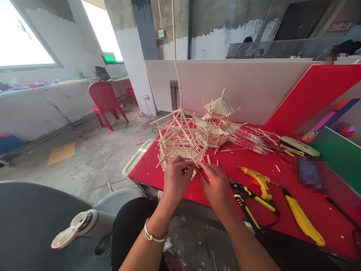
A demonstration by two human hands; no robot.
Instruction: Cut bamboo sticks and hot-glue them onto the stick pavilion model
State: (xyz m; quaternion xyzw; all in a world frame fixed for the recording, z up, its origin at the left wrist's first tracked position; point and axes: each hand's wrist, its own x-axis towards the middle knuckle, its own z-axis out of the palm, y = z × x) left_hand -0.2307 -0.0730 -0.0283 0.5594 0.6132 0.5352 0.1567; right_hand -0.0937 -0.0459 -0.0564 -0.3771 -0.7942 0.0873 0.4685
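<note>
While both hands meet at the near edge of the red bench (318,210), the left hand (175,180) pinches a thin wooden stick (194,162) at the base of the stick frame model (180,137), fingers curled round it. The right hand (216,185) closes its fingertips on the same stick from the 3 o'clock side, touching the left hand's thumb — both hands grip, neither is slack. A white bracelet (152,234) circles the left wrist.

The frame model stands at 12 o'clock from the hands, just beyond the fingertips, an open lattice of pale sticks. Behind it, toward 1 o'clock, stands a finished stick pagoda (219,113) with a tiered roof, touching the frame. A bundle of loose sticks (248,141) lies at 2 o'clock.

At 3 o'clock from the right hand lie yellow-handled pliers (245,197), just beside the wrist, then a yellow glue gun (259,182) and, farther out, a yellow utility knife (301,220). A red chair (105,101) stands on the floor at 10 o'clock, well apart.
</note>
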